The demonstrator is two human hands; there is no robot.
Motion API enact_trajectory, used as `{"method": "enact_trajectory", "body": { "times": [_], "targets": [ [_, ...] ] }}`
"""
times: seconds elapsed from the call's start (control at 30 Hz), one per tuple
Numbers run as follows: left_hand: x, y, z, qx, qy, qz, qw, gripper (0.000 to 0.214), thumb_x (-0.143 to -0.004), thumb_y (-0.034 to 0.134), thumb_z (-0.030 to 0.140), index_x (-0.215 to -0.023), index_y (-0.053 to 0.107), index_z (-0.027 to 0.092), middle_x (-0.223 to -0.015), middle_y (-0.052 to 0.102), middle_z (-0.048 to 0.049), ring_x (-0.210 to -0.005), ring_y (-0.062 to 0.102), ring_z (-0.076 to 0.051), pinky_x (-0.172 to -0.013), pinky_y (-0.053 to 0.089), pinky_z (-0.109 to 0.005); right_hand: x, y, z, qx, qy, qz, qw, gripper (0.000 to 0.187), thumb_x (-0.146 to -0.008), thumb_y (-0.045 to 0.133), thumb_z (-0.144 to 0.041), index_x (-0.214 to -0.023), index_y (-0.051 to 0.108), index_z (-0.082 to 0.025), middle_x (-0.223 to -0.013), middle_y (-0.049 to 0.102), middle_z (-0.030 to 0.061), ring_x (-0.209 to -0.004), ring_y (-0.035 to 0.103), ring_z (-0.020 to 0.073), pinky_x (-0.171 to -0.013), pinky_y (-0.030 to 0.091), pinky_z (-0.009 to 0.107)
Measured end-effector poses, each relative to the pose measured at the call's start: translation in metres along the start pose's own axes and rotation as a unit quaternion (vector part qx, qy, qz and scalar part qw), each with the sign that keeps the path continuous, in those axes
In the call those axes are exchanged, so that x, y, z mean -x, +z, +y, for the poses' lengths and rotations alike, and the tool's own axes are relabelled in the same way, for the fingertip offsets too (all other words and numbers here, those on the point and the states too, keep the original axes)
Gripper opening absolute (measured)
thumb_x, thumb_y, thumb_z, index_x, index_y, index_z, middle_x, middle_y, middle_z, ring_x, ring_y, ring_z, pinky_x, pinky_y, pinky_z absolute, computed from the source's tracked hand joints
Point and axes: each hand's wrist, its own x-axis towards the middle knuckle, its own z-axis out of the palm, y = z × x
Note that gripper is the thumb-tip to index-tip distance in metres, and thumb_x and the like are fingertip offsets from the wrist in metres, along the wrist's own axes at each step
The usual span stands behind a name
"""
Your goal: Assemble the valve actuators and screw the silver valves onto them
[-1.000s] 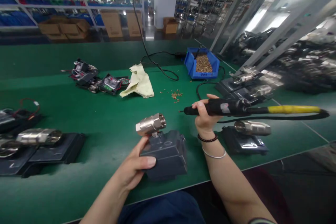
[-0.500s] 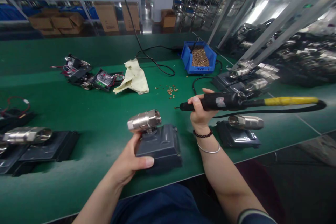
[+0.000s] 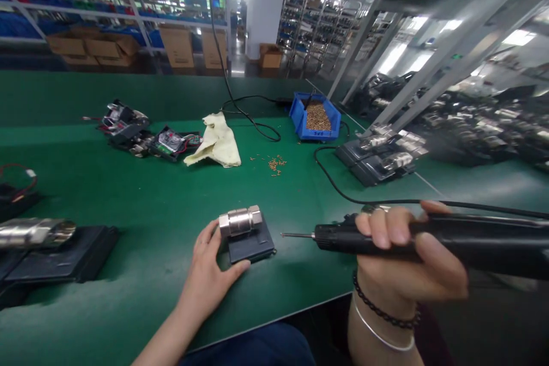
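Observation:
A dark plastic box with a shiny metal valve body on top, a valve unit (image 3: 251, 243), rests on the green bench near its front edge. My left hand (image 3: 210, 269) grips it from the left, thumb along its near side and fingers behind. In my right hand (image 3: 398, 246) is a black electric screwdriver (image 3: 343, 238), held roughly level with its bit pointing left. The bit's tip is a short way right of the valve unit, apart from it. Whether a screw sits on the tip is too small to tell.
Loose screws (image 3: 274, 164) lie mid-bench, with a blue bin (image 3: 315, 133) of screws behind. A pale cloth (image 3: 217, 143) and opened units with wires (image 3: 169, 143) are at back left. More valve units stand left (image 3: 64, 246) and right (image 3: 369, 163). A black cable (image 3: 343, 194) crosses the right side.
The screwdriver has come nearer to me and lower right, its bit now fully visible. The valve unit sits turned and lower on the bench, my left hand still on it. The view has tilted up.

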Motion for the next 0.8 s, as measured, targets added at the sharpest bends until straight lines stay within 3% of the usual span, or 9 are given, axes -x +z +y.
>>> {"method": "enact_trajectory", "body": {
  "times": [0.07,0.1,0.17,0.27,0.33,0.4,0.57,0.8],
  "targets": [
    [0.015,-0.004,0.007,-0.007,0.024,0.092,0.995,0.018,-0.074,0.067,0.038,-0.085,0.066,0.023,-0.093,0.067,-0.0059,-0.096,0.063,-0.027,-0.091,0.052,-0.045,0.008,-0.001,-0.010,-0.025,0.016,-0.010,1.000,0.020,-0.071,0.065,-0.030,-0.091,0.065,-0.032,-0.050,0.025,-0.0086,-0.036,0.025,0.0095,-0.040,0.028,0.026],
    [0.022,-0.004,0.013,0.009,0.034,0.099,0.994,0.014,-0.077,0.065,0.038,-0.075,0.065,0.024,-0.081,0.067,-0.0037,-0.083,0.065,-0.024,-0.083,0.055,-0.040,0.012,-0.001,-0.013,-0.037,0.023,-0.009,0.999,0.021,-0.071,0.065,-0.032,-0.092,0.066,-0.032,-0.050,0.023,-0.0088,-0.035,0.021,0.0091,-0.039,0.025,0.026],
    [0.033,-0.002,0.026,0.082,0.031,0.028,0.996,0.015,-0.079,0.064,0.036,-0.071,0.067,0.024,-0.068,0.067,-0.0011,-0.066,0.064,-0.018,-0.069,0.056,-0.032,0.021,0.001,-0.016,-0.058,0.031,-0.006,0.998,0.023,-0.072,0.063,-0.034,-0.095,0.066,-0.032,-0.049,0.021,-0.0091,-0.034,0.017,0.0088,-0.037,0.021,0.027],
    [0.037,0.007,0.046,0.224,-0.040,-0.126,0.966,0.027,-0.078,0.063,0.037,-0.096,0.074,0.021,-0.080,0.074,-0.0041,-0.067,0.067,-0.017,-0.066,0.057,-0.029,0.031,0.007,-0.016,-0.071,0.053,-0.021,0.996,0.024,-0.072,0.064,-0.035,-0.096,0.065,-0.032,-0.048,0.022,-0.0091,-0.033,0.017,0.0090,-0.035,0.019,0.028],
    [0.034,0.012,0.053,0.275,-0.081,-0.164,0.944,0.030,-0.080,0.059,0.038,-0.098,0.075,0.020,-0.081,0.076,-0.0056,-0.068,0.069,-0.018,-0.066,0.058,-0.030,0.034,0.011,-0.017,-0.075,0.063,-0.038,0.994,0.025,-0.071,0.066,-0.034,-0.096,0.066,-0.032,-0.047,0.023,-0.0090,-0.032,0.018,0.0091,-0.035,0.020,0.028],
    [0.032,0.014,0.054,0.268,-0.076,-0.159,0.947,0.027,-0.083,0.057,0.037,-0.090,0.077,0.021,-0.074,0.076,-0.0048,-0.065,0.069,-0.019,-0.065,0.058,-0.031,0.034,0.012,-0.018,-0.081,0.066,-0.045,0.993,0.026,-0.069,0.068,-0.032,-0.095,0.066,-0.031,-0.046,0.024,-0.0091,-0.032,0.018,0.0088,-0.034,0.019,0.028],
    [0.030,0.010,0.045,0.166,0.070,-0.094,0.979,0.016,-0.084,0.063,0.032,-0.083,0.079,0.026,-0.077,0.078,-0.0043,-0.070,0.072,-0.021,-0.069,0.059,-0.032,0.034,0.008,-0.021,-0.073,0.064,-0.039,0.995,0.026,-0.072,0.066,-0.035,-0.098,0.065,-0.032,-0.047,0.025,-0.0092,-0.032,0.018,0.0086,-0.034,0.019,0.029],
    [0.026,0.006,0.047,0.039,0.245,-0.025,0.968,0.030,-0.095,0.051,0.031,-0.085,0.075,0.019,-0.068,0.075,-0.0048,-0.060,0.070,-0.015,-0.059,0.059,-0.024,0.035,0.015,-0.020,-0.094,0.062,-0.137,0.984,0.027,-0.076,0.065,-0.031,-0.104,0.062,-0.028,-0.049,0.036,-0.0085,-0.035,0.034,0.0082,-0.036,0.031,0.027]
  ]
}}
